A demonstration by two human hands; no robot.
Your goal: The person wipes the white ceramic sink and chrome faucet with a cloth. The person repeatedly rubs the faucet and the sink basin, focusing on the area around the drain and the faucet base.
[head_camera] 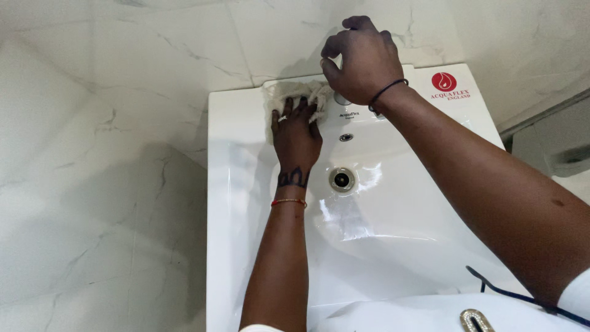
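a: where's the cloth (299, 93)?

b: bunched on the back ledge of the white basin (233, 203), at its left rear corner against the marble wall (123, 55). its long axis runs side to side along the ledge.

a: and the left hand (296, 136)?

b: pressed flat on the cloth, fingers spread and pointing at the wall, not clenched.

a: the right hand (359, 58)?

b: curled over the tap spot just right of the cloth; what it grips is hidden. the drain (342, 179) sits below.
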